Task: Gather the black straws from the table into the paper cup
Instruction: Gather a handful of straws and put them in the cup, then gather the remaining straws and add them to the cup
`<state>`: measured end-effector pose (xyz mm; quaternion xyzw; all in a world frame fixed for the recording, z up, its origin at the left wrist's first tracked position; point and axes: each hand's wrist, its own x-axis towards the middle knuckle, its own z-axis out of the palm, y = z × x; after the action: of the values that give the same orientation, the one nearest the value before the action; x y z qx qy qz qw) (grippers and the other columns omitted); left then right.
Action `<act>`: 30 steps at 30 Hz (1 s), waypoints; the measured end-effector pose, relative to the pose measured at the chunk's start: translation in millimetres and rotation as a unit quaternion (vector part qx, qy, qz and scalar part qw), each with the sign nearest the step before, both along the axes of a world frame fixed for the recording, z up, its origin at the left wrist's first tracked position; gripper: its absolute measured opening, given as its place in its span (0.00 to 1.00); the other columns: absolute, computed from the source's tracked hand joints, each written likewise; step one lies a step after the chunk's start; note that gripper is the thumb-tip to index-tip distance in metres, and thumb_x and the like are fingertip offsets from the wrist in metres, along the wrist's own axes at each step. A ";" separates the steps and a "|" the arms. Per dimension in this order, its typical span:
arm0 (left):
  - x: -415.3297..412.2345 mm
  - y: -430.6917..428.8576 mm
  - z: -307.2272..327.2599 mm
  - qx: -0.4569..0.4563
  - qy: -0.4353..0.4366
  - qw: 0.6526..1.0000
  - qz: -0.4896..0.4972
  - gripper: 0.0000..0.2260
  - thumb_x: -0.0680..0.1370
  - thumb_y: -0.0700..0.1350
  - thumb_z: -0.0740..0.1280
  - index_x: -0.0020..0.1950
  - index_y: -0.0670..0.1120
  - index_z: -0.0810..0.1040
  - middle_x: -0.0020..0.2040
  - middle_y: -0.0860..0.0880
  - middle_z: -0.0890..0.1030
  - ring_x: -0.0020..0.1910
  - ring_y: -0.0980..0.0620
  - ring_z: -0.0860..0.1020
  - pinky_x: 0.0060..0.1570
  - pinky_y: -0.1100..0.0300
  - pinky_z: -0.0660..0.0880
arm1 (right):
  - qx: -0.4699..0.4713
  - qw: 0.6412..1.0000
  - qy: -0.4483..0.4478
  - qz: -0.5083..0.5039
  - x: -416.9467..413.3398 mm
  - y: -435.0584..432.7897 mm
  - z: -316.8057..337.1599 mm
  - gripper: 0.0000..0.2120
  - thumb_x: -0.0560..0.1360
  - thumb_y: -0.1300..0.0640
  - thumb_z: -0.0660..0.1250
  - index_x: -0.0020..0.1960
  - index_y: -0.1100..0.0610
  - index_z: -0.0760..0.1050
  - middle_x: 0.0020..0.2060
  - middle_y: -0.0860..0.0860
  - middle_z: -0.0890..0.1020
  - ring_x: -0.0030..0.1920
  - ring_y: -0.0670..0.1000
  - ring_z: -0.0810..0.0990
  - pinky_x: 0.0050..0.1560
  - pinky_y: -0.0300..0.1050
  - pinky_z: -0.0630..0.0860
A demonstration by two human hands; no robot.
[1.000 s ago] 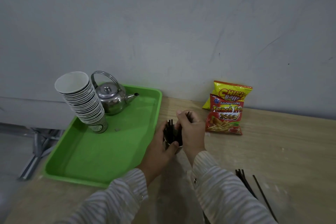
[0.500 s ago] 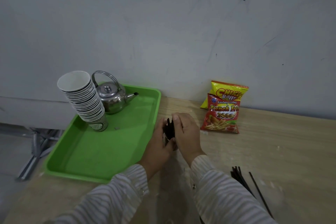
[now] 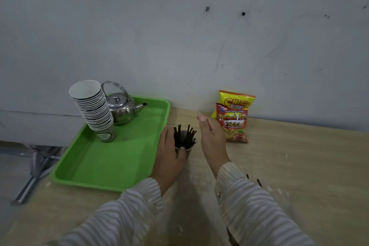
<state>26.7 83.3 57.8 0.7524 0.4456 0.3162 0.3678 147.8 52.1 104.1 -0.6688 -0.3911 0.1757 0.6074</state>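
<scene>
A paper cup (image 3: pixel 188 151) stands on the wooden table (image 3: pixel 299 166) just right of the green tray. Several black straws (image 3: pixel 184 136) stick up out of it, fanned apart. My left hand (image 3: pixel 169 152) wraps the cup's left side, thumb on its front rim. My right hand (image 3: pixel 211 136) hovers just right of the cup, fingers straight and apart, holding nothing. Tips of more black straws (image 3: pixel 259 182) show on the table behind my right sleeve; the rest of them is hidden.
A green tray (image 3: pixel 111 162) at left carries a leaning stack of paper cups (image 3: pixel 93 106) and a steel kettle (image 3: pixel 121 110). Two snack bags (image 3: pixel 233 118) lean on the wall behind my right hand. The table's left edge drops to the floor.
My right hand has let go of the straws and drawn back to the right. The straws now stand spread in the cup. My left hand stays on the cup.
</scene>
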 end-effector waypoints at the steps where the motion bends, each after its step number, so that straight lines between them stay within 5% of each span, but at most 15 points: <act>1: -0.1 -4.6 3.9 0.023 0.004 1.000 0.001 0.29 0.75 0.38 0.63 0.73 0.42 0.55 0.76 0.41 0.54 0.74 0.47 0.51 0.72 0.55 0.50 | -0.006 1.000 -0.007 -0.008 1.2 -5.3 0.1 0.10 0.79 0.55 0.59 0.49 0.56 0.79 0.43 0.46 0.80 0.47 0.41 0.77 0.50 0.35 0.72; 5: 1.8 -30.3 12.1 0.113 0.026 0.993 -0.026 0.26 0.75 0.40 0.61 0.72 0.44 0.57 0.76 0.44 0.57 0.75 0.50 0.50 0.73 0.51 0.52 | -0.039 0.999 -0.017 -0.028 8.0 -29.5 -4.2 0.09 0.78 0.55 0.60 0.50 0.56 0.79 0.46 0.51 0.80 0.50 0.48 0.76 0.49 0.39 0.70; 9: 10.8 -60.6 6.6 0.141 0.036 0.986 -0.082 0.25 0.75 0.45 0.58 0.72 0.45 0.58 0.75 0.48 0.58 0.74 0.54 0.49 0.72 0.56 0.52 | -0.089 0.994 -0.045 -0.040 17.0 -58.6 -15.2 0.08 0.77 0.57 0.62 0.51 0.56 0.78 0.46 0.48 0.78 0.50 0.46 0.75 0.47 0.32 0.68; 14: 28.1 -90.5 -18.8 0.117 0.075 0.979 -0.148 0.24 0.75 0.41 0.60 0.71 0.44 0.60 0.74 0.42 0.60 0.75 0.47 0.52 0.73 0.51 0.53 | -0.159 0.985 -0.047 -0.043 26.5 -100.5 -39.5 0.09 0.76 0.58 0.62 0.54 0.57 0.78 0.49 0.49 0.77 0.52 0.49 0.76 0.54 0.39 0.68; 25: 41.6 -121.3 -81.3 0.058 0.277 0.946 -0.155 0.26 0.77 0.49 0.56 0.73 0.45 0.53 0.76 0.44 0.55 0.75 0.46 0.49 0.73 0.51 0.46 | -0.332 0.939 -0.071 -0.053 59.6 -172.9 -73.5 0.15 0.77 0.56 0.60 0.63 0.58 0.73 0.60 0.55 0.74 0.51 0.50 0.76 0.49 0.28 0.69; 30: 37.6 -119.0 -89.9 0.132 0.300 0.932 -0.153 0.26 0.76 0.53 0.54 0.71 0.44 0.60 0.74 0.42 0.63 0.74 0.45 0.57 0.72 0.49 0.51 | -0.458 0.880 -0.117 -0.056 80.5 -190.1 -81.6 0.29 0.73 0.46 0.64 0.68 0.60 0.64 0.63 0.58 0.70 0.62 0.58 0.70 0.61 0.52 0.73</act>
<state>64.4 -35.7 -32.1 0.9131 0.3689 0.0722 0.1581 228.3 -138.0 22.5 -0.9088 -0.2968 0.2212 0.1924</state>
